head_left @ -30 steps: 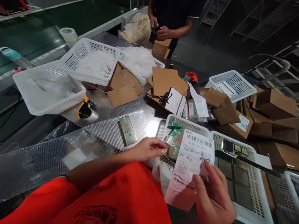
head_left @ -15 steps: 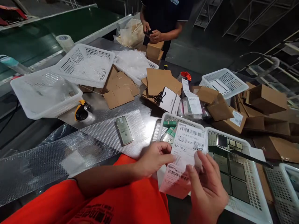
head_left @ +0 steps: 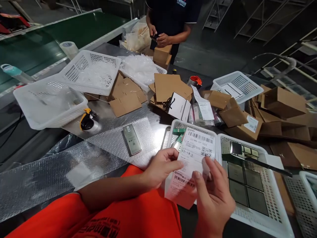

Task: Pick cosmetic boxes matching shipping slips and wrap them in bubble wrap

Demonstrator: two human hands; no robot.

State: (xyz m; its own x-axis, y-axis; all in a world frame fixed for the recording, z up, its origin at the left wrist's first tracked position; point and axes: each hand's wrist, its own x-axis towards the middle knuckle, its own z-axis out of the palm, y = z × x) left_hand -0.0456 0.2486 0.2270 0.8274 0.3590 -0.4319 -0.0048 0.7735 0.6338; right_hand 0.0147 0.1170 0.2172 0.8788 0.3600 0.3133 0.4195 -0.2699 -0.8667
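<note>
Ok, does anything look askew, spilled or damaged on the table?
Two things: the basket of white packing tilts, overlapping the basket beside it, rather than sitting flat; and a long black strip juts over the rim of the basket holding dark square boxes. The held printed sheet shows no clear damage.

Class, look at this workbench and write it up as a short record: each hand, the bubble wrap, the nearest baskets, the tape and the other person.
Left hand: at the left edge of a printed sheet, thumb on top
Right hand: holding the sheet's right side
Bubble wrap: slim box lying flat
Basket behind sheet: green boxes, partly hidden
Right basket: dark square boxes, among other things
Tape dispenser: left of the slim box
Other person: across the bench, dark shirt
</note>
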